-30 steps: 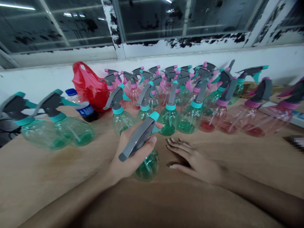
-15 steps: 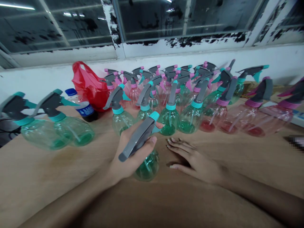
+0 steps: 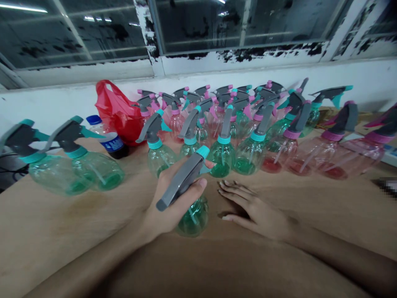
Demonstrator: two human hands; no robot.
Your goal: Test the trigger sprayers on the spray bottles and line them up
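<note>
My left hand [image 3: 167, 207] is closed around the neck of a green spray bottle [image 3: 192, 219], just under its grey trigger head with a teal nozzle. The bottle stands on the table, and its collar is hidden by my fingers. My right hand [image 3: 254, 211] rests palm down on the wooden table [image 3: 310, 223], fingers stretched out and holding nothing. Right behind both hands stands a row of spray bottles, among them a green one [image 3: 221, 159] with a teal collar and a pink one [image 3: 279, 155] with a pink collar.
Two green spray bottles [image 3: 97, 169] stand at the left. Behind them are a blue-capped drink bottle [image 3: 111, 142] and a red plastic bag [image 3: 122, 118]. Several more pink and green spray bottles [image 3: 176, 122] crowd toward the white wall [image 3: 62, 99] below the windows.
</note>
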